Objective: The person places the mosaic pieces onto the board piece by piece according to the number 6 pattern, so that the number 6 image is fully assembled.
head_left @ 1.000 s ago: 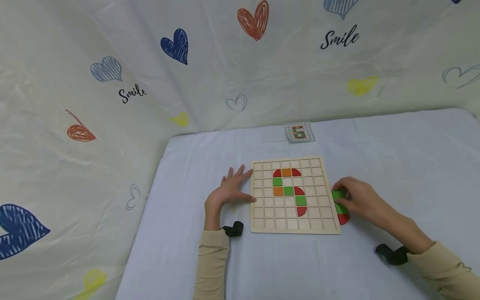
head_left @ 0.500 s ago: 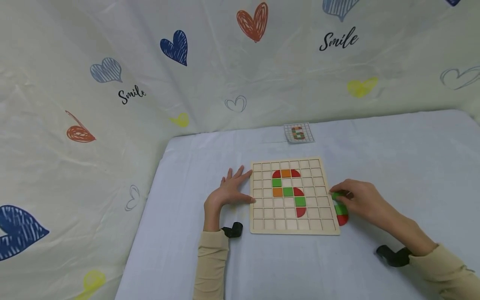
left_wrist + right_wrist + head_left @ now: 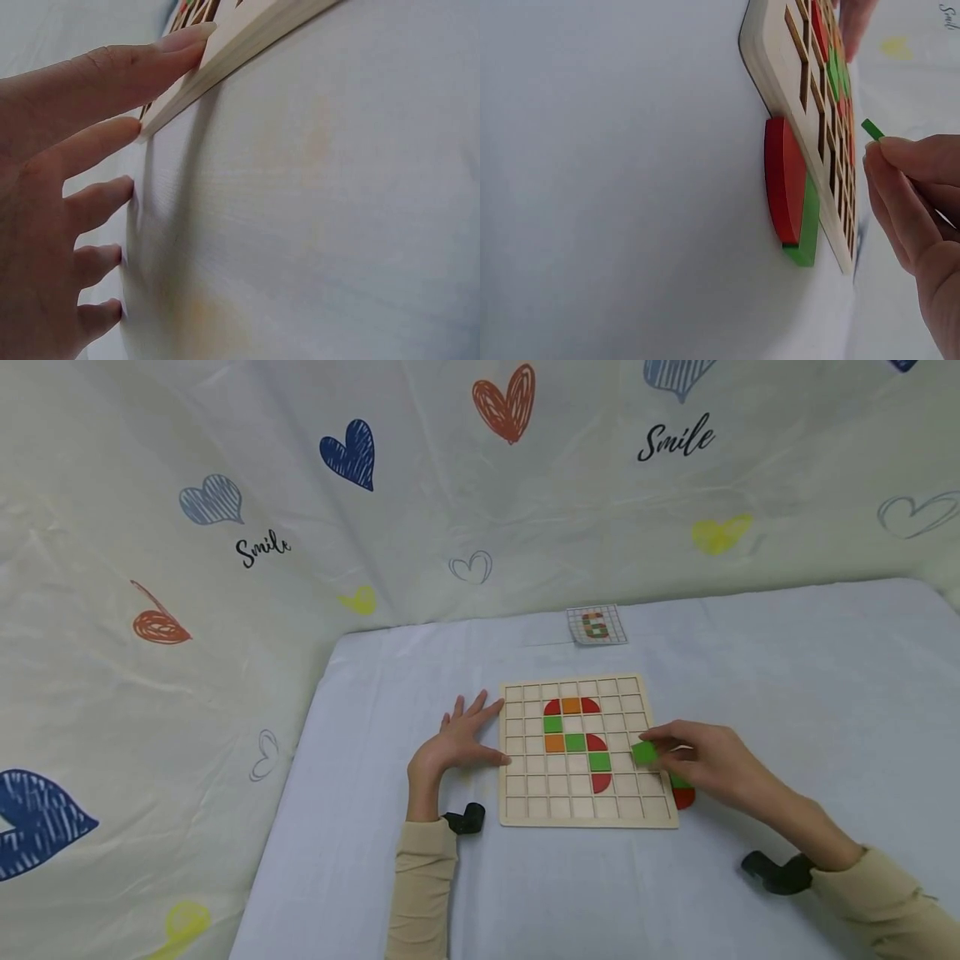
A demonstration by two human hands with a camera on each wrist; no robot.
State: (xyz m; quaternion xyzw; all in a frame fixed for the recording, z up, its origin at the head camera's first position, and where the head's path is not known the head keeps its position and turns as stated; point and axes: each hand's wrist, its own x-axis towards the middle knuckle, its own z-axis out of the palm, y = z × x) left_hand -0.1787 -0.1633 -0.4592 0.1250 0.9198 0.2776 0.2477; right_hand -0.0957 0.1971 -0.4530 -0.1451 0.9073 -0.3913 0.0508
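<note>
A pale wooden grid board (image 3: 557,808) lies on the white table, with red, orange and green pieces set in some of its squares. The left hand (image 3: 453,745) rests at the board's left edge, fingers spread; in the left wrist view its thumb (image 3: 184,39) touches the rim. Over the right part of the board the right hand (image 3: 708,760) pinches a green square tile (image 3: 643,753) between thumb and fingers. Beside the board's right edge, a red quarter-round piece (image 3: 781,184) and another green tile (image 3: 807,225) lie together, partly covered by the right hand in the head view.
A small printed card (image 3: 597,625) with a coloured grid pattern lies at the table's back edge, behind the board. Behind the table hangs a pale cloth (image 3: 420,485) with hearts and lettering. Black wrist cameras are worn on both arms.
The right hand has lifted a green tile from beside the board's right edge and carried it left over the board. The left hand has stayed in place.
</note>
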